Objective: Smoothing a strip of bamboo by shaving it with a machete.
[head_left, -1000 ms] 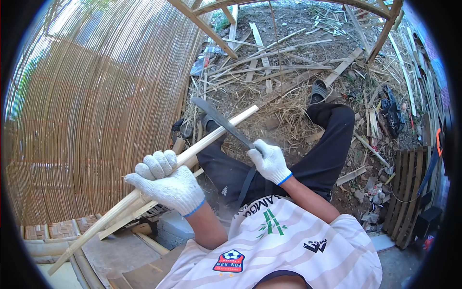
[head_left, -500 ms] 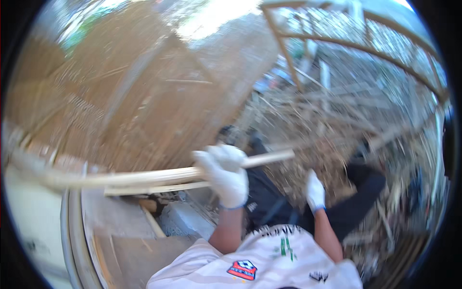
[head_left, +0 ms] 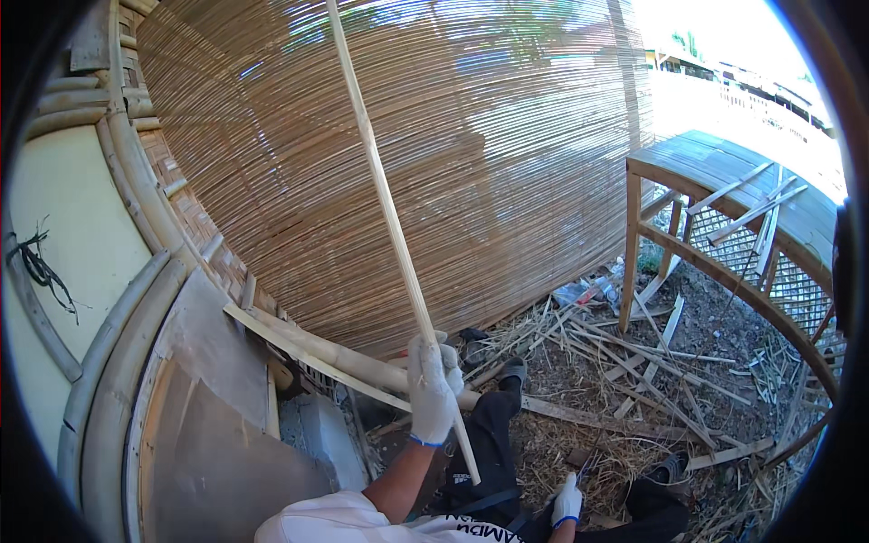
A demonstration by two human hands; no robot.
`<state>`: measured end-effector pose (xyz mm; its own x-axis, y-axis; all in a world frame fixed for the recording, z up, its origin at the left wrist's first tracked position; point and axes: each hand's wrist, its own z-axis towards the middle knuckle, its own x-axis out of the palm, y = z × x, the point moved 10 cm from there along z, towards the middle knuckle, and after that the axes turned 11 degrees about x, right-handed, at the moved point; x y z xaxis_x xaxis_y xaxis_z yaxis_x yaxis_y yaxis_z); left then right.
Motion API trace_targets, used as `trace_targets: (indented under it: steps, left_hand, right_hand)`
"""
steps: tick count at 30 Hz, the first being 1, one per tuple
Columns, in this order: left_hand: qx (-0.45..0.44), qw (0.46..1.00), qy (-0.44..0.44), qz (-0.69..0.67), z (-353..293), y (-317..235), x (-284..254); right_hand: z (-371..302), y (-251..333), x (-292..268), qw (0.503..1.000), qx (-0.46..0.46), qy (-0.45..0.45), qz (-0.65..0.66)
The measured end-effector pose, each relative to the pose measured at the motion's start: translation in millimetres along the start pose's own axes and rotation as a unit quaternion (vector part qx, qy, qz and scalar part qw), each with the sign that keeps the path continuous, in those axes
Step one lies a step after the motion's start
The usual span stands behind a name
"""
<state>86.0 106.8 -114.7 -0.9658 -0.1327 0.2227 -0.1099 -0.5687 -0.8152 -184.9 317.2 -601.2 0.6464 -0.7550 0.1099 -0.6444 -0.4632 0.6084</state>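
Observation:
My left hand (head_left: 433,391), in a white work glove, is closed around a long pale bamboo strip (head_left: 385,195). The strip stands steeply in front of me; its lower end hangs below the fist, above my dark trouser leg, and its upper end runs out of the top of the picture. Low on the right, my right hand (head_left: 567,503), gloved too, is closed beside my other leg. A thin dark shape shows by its fingers, too small to name. Close to the left hand, behind it, lies a thick bamboo pole (head_left: 339,351), with a flat split piece (head_left: 308,357) alongside.
A slatted bamboo screen (head_left: 407,181) rises ahead. On the right stands a wooden table (head_left: 724,167) with loose strips on top and mesh below. Bamboo offcuts (head_left: 665,353) litter the ground. At the left are a bamboo-framed wall (head_left: 86,208), a brown board (head_left: 222,452) and a grey block (head_left: 330,439).
The bamboo in my left hand has swung from nearly level, pointing left, to steeply upright. My right hand now sits lower in view. The view has turned and is sharper.

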Motion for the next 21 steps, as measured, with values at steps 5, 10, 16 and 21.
trace_targets:
  steps: [5, 10, 16, 21]
  left_hand:
    - [-0.09, 0.995, -0.002, -0.05, -3, 12, 12]
    - [-0.113, 0.99, 0.045, -0.077, -13, 26, 26]
    - [-0.102, 0.967, 0.173, -0.157, 16, -11, 67]
    - [-0.112, 0.945, 0.219, -0.217, 40, -58, 135]
  right_hand:
    - [26, -22, 6, 0.997, 0.018, 0.016, -0.071]
    - [-78, 30, 29, 0.963, 0.115, 0.063, -0.237]
    - [-20, 7, 15, 0.957, -0.011, -0.06, -0.282]
    - [-55, 38, 29, 0.961, -0.012, -0.019, -0.277]
